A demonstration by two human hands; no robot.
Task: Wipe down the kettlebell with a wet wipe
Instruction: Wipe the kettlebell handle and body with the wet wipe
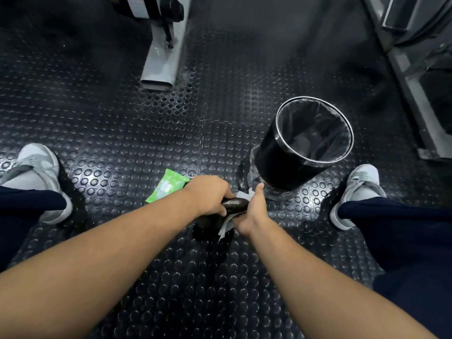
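Kettlebell standing on the floor between the feet, directly beneath both hands: left hand curled over the handle, which runs left to right; right hand clasping the wet wipe against its right end.

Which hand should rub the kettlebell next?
Right. The right hand holds the wet wipe against the kettlebell, while the left hand grips its handle, likely steadying it.

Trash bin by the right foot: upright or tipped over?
Upright: the trash bin stands on its base on the studded floor, open mouth facing up.
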